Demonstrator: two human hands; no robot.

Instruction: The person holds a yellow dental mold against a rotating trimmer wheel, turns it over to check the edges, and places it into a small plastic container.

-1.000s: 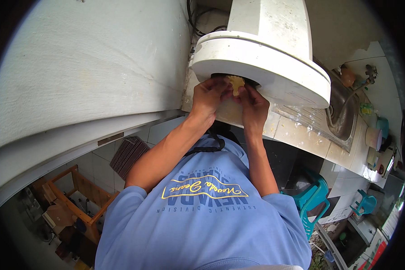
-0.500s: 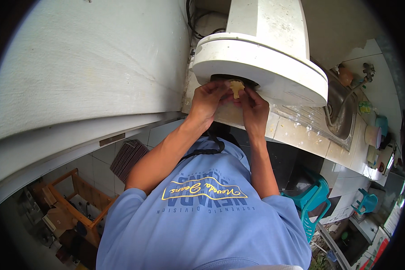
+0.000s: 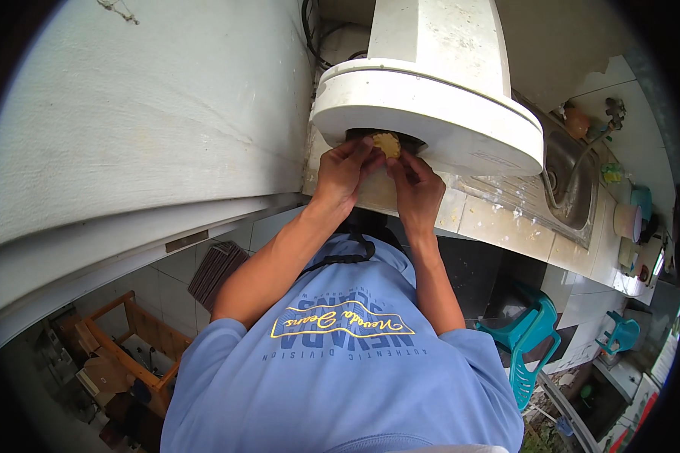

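Head view, from the left: a wooden frame [image 3: 122, 357], then a striped cloth-like piece [image 3: 217, 273]. Next comes the left hand [image 3: 340, 175], fingers curled, thumb and fingertips pinched at the left edge of a small yellow piece [image 3: 387, 144] with a crimped rim. That piece lies between the hands, beyond the palms, just under the front of the white machine [image 3: 423, 113]; it looks roundish, without a clear long axis. The right hand [image 3: 418, 190] meets its lower right edge, neither hand clearly nearer; shadow makes that grip hard to judge. Farther right is a steel sink [image 3: 584, 181].
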